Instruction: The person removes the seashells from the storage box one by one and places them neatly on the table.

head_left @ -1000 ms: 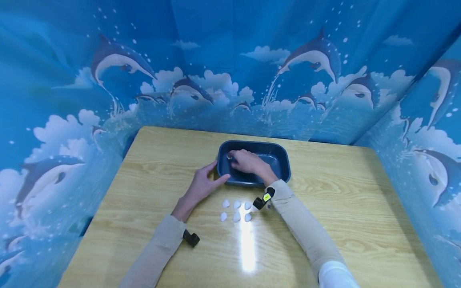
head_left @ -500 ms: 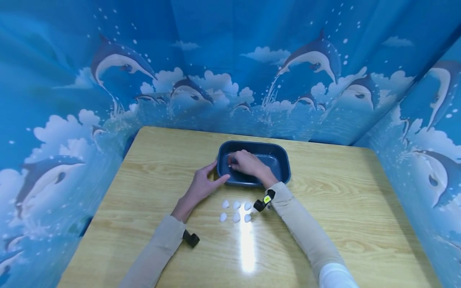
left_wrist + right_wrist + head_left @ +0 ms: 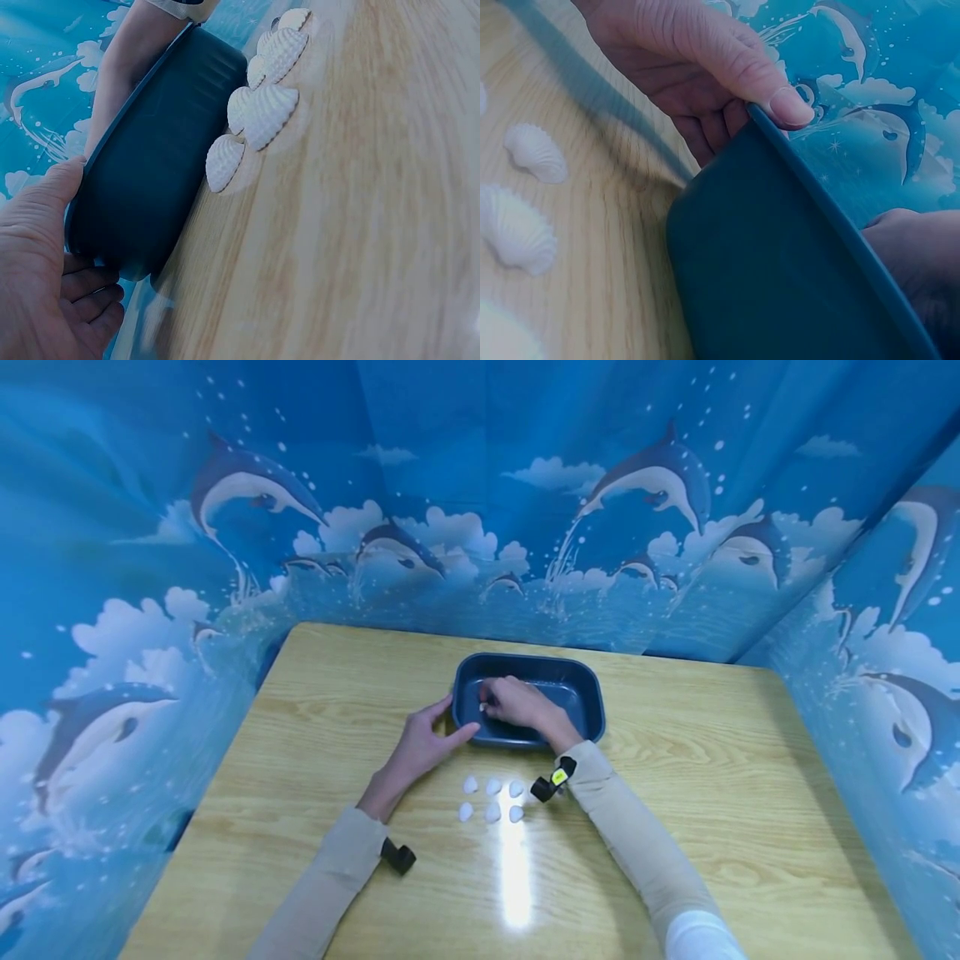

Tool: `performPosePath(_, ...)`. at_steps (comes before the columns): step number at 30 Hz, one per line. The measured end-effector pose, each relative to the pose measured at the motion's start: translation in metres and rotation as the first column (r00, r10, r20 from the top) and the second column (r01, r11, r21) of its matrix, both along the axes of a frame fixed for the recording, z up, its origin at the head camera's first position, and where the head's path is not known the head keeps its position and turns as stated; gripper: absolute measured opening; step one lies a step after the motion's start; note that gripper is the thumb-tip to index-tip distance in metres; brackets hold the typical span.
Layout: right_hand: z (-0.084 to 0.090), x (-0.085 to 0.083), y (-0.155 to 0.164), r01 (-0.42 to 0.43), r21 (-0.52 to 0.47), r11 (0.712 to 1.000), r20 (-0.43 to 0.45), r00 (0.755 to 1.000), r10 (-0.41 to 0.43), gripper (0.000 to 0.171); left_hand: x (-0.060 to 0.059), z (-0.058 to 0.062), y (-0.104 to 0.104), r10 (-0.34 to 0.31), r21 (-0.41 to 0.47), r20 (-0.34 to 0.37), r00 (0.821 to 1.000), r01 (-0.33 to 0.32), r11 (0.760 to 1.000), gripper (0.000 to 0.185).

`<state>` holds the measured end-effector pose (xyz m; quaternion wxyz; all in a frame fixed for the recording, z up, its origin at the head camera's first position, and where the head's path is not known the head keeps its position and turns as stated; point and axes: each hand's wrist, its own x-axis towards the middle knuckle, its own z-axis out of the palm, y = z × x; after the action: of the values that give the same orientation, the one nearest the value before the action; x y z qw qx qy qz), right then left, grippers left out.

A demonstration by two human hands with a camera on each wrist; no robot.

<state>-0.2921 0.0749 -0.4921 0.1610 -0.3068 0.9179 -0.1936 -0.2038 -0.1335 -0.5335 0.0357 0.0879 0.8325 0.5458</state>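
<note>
A dark blue plastic tub [image 3: 585, 693] stands on the wooden table [image 3: 712, 793]. My left hand [image 3: 454, 720] grips its near left corner, with the thumb [image 3: 787, 101] hooked over the rim and the fingers [image 3: 94, 289] against the outer wall [image 3: 150, 187]. My right hand [image 3: 487, 704] is inside the tub at its left end. It pinches a small white shell [image 3: 482, 706] in its fingertips. Several white ribbed shells [image 3: 491, 799] lie in two short rows on the table just in front of the tub, also seen as shells [image 3: 262, 112] and shells [image 3: 532, 154] in the wrist views.
Blue curtains printed with dolphins [image 3: 645, 477] close off the table at the back and on both sides. Black wrist cameras [image 3: 397, 857] sit on both beige sleeves. A bright glare streak [image 3: 516, 877] lies on the table below the shells.
My right hand has drawn slightly toward me inside the tub, still at its left end. The left hand, tub and shells on the table have not moved.
</note>
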Motion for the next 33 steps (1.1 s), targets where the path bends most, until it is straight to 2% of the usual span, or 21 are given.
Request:
performPosePath(11, -0.002, 0.003, 0.007, -0.030, -0.027, 0.999, 0.033, 0.999, 0.031, 0.018, 0.000, 0.002, 0.000, 0.006, 0.006, -0.007, 1.000, -0.006, 1.000, 0.086)
performPosePath(24, 0.002, 0.011, 0.013, -0.056, -0.017, 0.998, 0.017, 0.998, 0.056, 0.022, 0.001, 0.001, 0.000, 0.003, 0.005, -0.006, 1.000, -0.003, 1.000, 0.088)
performPosePath(33, 0.012, 0.021, 0.025, -0.012, -0.076, 0.997, 0.017, 1.000, 0.013, 0.019, 0.000, 0.000, 0.000, 0.017, -0.003, 0.000, 1.000, -0.017, 1.000, 0.091)
